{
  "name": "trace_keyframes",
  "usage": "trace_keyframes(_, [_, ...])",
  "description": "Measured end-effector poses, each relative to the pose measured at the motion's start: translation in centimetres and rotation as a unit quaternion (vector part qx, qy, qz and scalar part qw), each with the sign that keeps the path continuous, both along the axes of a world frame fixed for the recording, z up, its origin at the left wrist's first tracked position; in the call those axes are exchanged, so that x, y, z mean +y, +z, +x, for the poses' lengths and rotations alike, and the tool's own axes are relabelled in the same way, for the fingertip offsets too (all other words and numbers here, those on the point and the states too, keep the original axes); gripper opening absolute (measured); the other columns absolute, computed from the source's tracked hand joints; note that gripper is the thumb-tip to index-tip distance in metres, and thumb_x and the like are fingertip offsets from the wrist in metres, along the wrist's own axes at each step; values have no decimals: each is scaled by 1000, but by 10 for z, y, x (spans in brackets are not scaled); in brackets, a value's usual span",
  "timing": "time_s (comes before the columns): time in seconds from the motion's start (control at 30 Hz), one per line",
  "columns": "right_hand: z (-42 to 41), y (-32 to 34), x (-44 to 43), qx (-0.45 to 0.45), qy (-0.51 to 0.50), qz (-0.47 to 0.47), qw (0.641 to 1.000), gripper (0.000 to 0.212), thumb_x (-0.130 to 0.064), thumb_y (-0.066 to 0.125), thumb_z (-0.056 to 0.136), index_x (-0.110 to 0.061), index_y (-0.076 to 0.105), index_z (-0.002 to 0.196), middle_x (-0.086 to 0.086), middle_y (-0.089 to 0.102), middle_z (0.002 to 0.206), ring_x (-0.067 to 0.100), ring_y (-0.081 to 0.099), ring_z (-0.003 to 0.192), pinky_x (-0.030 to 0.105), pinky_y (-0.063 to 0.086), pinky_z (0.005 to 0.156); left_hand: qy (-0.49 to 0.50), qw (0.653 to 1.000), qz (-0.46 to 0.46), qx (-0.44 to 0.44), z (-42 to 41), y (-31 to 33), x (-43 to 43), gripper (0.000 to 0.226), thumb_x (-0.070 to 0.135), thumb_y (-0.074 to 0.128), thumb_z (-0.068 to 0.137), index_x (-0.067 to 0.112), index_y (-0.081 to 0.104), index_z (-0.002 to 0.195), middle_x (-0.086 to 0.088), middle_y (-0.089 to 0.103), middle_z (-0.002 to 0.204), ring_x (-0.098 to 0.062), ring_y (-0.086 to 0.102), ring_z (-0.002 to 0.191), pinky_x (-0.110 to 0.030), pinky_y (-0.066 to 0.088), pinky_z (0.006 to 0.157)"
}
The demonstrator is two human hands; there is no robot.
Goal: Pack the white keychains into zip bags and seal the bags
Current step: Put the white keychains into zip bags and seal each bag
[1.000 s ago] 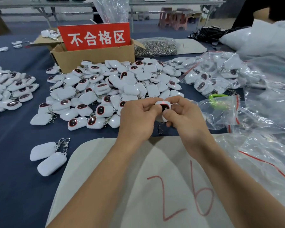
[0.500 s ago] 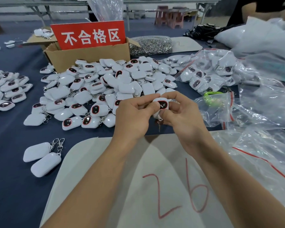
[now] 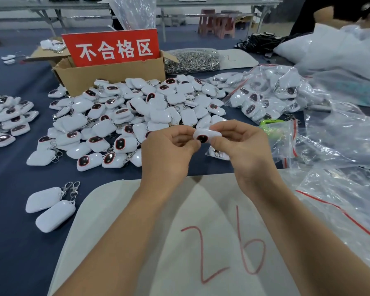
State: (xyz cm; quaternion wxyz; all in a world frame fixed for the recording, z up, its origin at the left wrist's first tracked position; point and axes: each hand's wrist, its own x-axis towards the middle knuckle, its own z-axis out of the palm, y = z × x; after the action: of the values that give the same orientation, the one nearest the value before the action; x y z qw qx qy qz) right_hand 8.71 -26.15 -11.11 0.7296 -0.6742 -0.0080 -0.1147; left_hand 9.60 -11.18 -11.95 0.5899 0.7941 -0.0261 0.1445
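The left hand [image 3: 169, 150] and right hand [image 3: 244, 146] together pinch one small white glossy plastic keychain [image 3: 206, 135] at twelve o'clock above the desk [image 3: 13, 231]; it looks light, rigid and slippery, so grip its flat sides.

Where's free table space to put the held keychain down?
Bare cloth at near left, beside the two loose keychains, and a strip between the pile and the numbered sheet. The sheet itself is mostly open too. Crowded: the pile, and the bags to the right.
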Motion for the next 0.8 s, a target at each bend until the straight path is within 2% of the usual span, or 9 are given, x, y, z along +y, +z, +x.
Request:
trace_keyframes(0.13, [-3,2,2,-47,-17,-32,998,31,13,70,82,-17,80,79,7,79,79,20,66,71,25,54,64,38,996,54,-60,-6,0,-5,26,15,81,81,32,82,100,36,69,76,11,70,79,-12,53,81])
trace_keyframes(0.27, [-3,2,0,-50,-32,-33,998,49,17,65,79,-28,80,70,-3,77,74,16,65,65,21,54,60,23,997,36,-69,-8,1,-6,26,22,84,77,30,82,102,31,73,91,4,72,81,-28,59,86])
trace_keyframes(0.37, [-3,1,0,-57,-35,-42,997,44,15,67,78,-26,80,71,2,77,76,26,67,67,25,57,62,14,997,35,-63,-8,0,-4,24,26,82,78,30,82,101,26,76,90,3,72,82,-30,59,86])
trace_keyframes(0.47, [-3,2,0,-65,-16,-45,997,31,6,72,78,-23,81,78,4,78,79,24,67,68,23,56,62,4,997,42,-64,-7,0,-3,15,26,79,83,35,82,96,24,76,83,1,72,80,-24,56,79])
trace_keyframes(0.53, [-1,3,-1,-51,-10,-47,997,40,10,68,80,-25,82,90,-5,80,82,9,69,71,16,53,62,-5,999,10,-40,-8,3,-5,9,29,77,87,37,80,84,16,76,74,-10,73,74,-32,58,77])
trace_keyframes(0.6, [-1,2,-1,-40,1,-68,997,55,15,59,79,-26,80,109,-10,80,97,5,71,81,15,53,66,-3,999,-23,-26,-7,5,-7,14,28,73,91,35,78,81,9,75,70,-14,74,69,-42,60,77])
trace_keyframes(0.67, [-1,1,-2,-34,24,-74,996,62,17,55,79,-25,76,121,-1,80,106,10,72,84,25,58,68,2,998,-58,-22,-6,4,-7,15,23,69,96,37,77,93,10,76,73,-11,73,64,-36,62,73])
trace_keyframes(0.73, [-2,2,-2,-20,42,-65,997,62,16,58,81,-26,75,122,16,78,98,18,73,82,44,60,79,3,995,-95,-10,-5,4,-6,19,20,66,98,32,76,109,9,77,76,-11,71,59,-23,58,64])
trace_keyframes(0.8, [-3,3,-3,0,47,-62,997,54,9,68,80,-27,76,120,26,73,89,24,66,76,52,58,85,-5,994,-109,-3,-4,5,-6,19,19,65,99,30,77,108,7,77,75,-11,69,59,-17,54,61])
